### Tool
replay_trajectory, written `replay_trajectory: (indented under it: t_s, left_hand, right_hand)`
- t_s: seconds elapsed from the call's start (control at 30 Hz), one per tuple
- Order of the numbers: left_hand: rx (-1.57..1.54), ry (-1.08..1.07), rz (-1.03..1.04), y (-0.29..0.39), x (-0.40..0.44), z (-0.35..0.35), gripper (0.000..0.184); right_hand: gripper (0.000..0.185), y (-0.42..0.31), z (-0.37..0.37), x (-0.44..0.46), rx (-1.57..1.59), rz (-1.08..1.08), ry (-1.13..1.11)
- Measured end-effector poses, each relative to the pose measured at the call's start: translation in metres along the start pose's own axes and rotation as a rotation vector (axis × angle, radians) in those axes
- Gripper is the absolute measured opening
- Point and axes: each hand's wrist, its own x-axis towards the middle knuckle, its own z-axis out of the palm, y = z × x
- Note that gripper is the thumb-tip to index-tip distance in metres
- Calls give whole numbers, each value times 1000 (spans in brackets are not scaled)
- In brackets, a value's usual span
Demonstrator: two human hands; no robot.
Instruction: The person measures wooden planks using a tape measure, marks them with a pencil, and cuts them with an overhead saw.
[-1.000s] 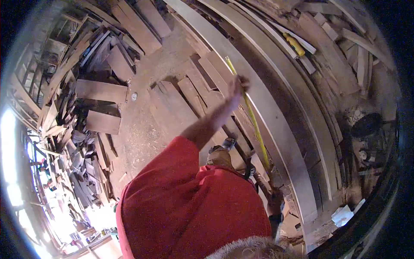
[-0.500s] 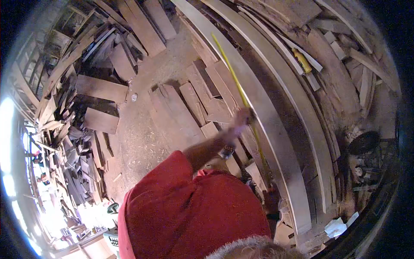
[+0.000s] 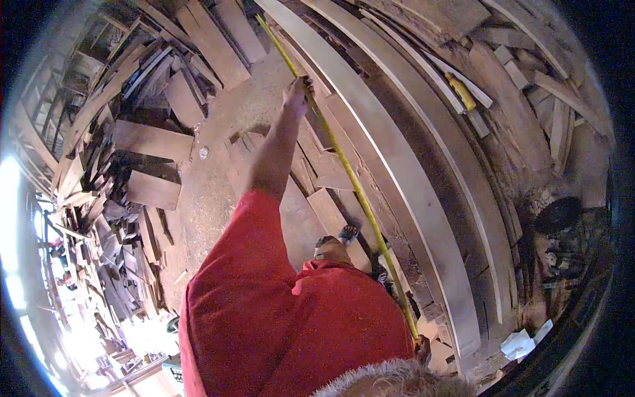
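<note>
A yellow tape measure (image 3: pixel 357 185) runs stretched out diagonally, just left of a long pale board (image 3: pixel 397 159). My left hand (image 3: pixel 297 96), at the end of an outstretched arm, is closed around the tape near its far end, and a stretch of tape sticks out beyond the fingers. Low on the right, beside the red shirt, my right hand (image 3: pixel 423 349) is at the near end of the tape and appears closed on it; it is small and partly hidden.
A second long board (image 3: pixel 456 159) lies parallel on the right, with a yellow-handled tool (image 3: pixel 461 91) past it. Scrap wood (image 3: pixel 119 258) is piled at left. Loose planks (image 3: pixel 153 139) lie on the floor. White paper (image 3: pixel 518 345) sits at lower right.
My left hand has moved forward and left, away from the long board's edge, carrying the tape off the board. My right hand is lower, nearer my body.
</note>
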Motion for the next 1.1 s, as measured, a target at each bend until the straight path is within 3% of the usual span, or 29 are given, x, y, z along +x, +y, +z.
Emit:
replay_trajectory:
  t_s: [0.07, 0.1, 0.17, 0.23, 0.27, 0.33, 0.43, 0.47, 0.53, 0.63, 0.7, 0.87, 0.93, 0.97, 1.03, 1.1]
  left_hand:
    - [17, 53, -7, -7, -12, 19, 21]
    - [35, 110, -18, -15, -23, 29, 22]
    - [2, 75, 57, -28, -65, 60, 22]
    - [-176, 94, 3, -50, -119, 93, 22]
    - [-123, 84, -95, -65, -131, 92, 23]
    - [26, 13, -41, -88, -185, 108, 24]
    - [-138, -86, -308, -131, -249, 112, 29]
    - [-139, -87, -312, -134, -272, 119, 29]
    - [-114, -79, -358, -140, -301, 126, 29]
    - [-64, -68, -336, -154, -296, 105, 29]
    - [-60, -53, -310, -160, -279, 91, 29]
    - [-8, 35, -272, -153, -228, 70, 32]
    - [38, 30, -275, -145, -201, 61, 33]
    - [40, 32, -218, -135, -192, 60, 33]
    - [42, 38, -163, -116, -173, 56, 32]
    - [33, 104, -211, -99, -154, 51, 27]
  right_hand:
    - [45, -91, -77, 47, 249, 122, -178]
    - [40, -81, -59, 61, 389, 115, -148]
    - [38, -106, -60, 82, 356, 5, -61]
    - [31, -161, -74, 122, 196, -145, -10]
    - [27, -191, -87, 142, 69, -184, -45]
    - [35, -205, -74, 167, 19, -284, 37]
    - [36, -259, -80, 206, 216, -286, 142]
    - [36, -273, -81, 215, 282, -285, 177]
    - [40, -292, -81, 229, 573, -104, -31]
    - [44, -318, -94, 252, 405, -141, -204]
    - [44, -328, -94, 254, 431, -119, -191]
    - [43, -314, -87, 239, 311, -129, -103]
    - [43, -299, -78, 219, 666, 1, -46]
    - [43, -280, -70, 213, 666, 3, -48]
    - [45, -214, -48, 203, 195, 30, -241]
    - [44, -173, -49, 175, 199, -62, -187]
